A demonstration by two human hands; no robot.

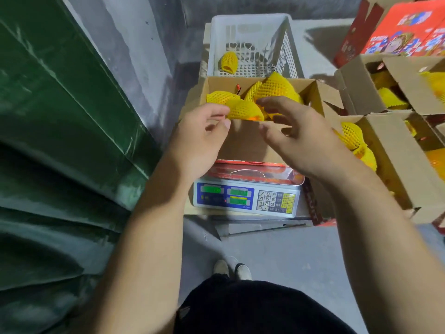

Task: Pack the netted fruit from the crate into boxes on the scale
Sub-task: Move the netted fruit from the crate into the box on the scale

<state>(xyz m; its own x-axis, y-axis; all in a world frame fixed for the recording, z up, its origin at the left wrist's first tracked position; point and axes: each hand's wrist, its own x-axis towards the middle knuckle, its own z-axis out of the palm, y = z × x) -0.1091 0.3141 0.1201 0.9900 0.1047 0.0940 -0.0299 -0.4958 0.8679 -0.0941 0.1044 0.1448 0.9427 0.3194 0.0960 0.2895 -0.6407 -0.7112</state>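
Observation:
An open cardboard box (243, 141) stands on the digital scale (248, 197) and holds several fruits in yellow foam netting (277, 89). My left hand (199, 138) pinches the edge of one netted fruit (244, 109) at the box's near rim. My right hand (298, 138) hovers over the box with fingers spread and loosely curled, holding nothing. Behind the box, the white plastic crate (252, 42) contains one netted fruit (228, 60).
Open cardboard boxes (390, 141) with more netted fruit stand on the right, with red printed cartons (404, 32) behind them. A green tarp (60, 116) covers the left side. My feet (232, 270) stand on the grey concrete floor below the scale.

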